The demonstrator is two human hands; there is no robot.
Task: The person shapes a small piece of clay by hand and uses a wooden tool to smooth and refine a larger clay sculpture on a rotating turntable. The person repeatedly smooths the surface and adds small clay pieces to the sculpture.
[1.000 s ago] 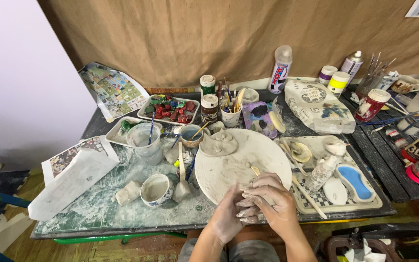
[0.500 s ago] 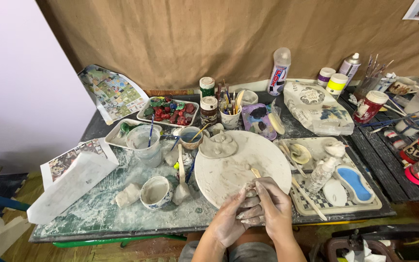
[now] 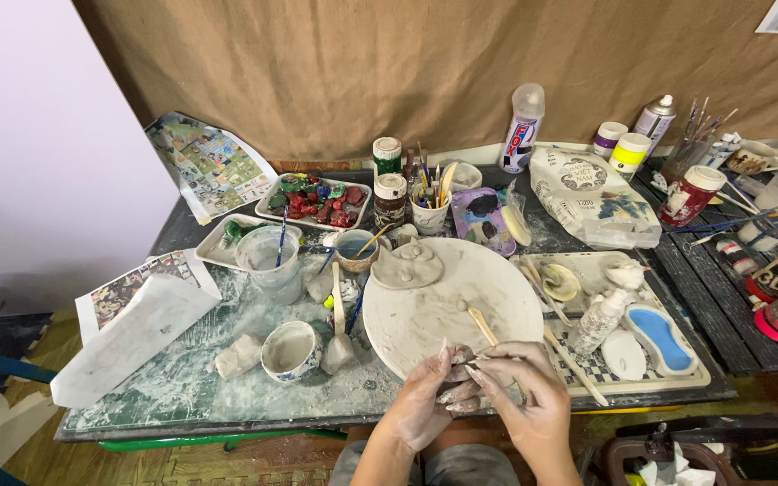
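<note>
At surface edge, both hands (image 3: pixel 474 396) pinch small clay piece (image 3: pixel 457 371) w/ fingertips; overpressing may crack it.

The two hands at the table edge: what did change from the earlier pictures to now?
Little changed. The left hand and right hand stay pressed together at the near rim of the round clay-smeared board, fingers shifting slightly around something small that is hidden between them. The wooden stick and the small bowl have not moved.
</note>
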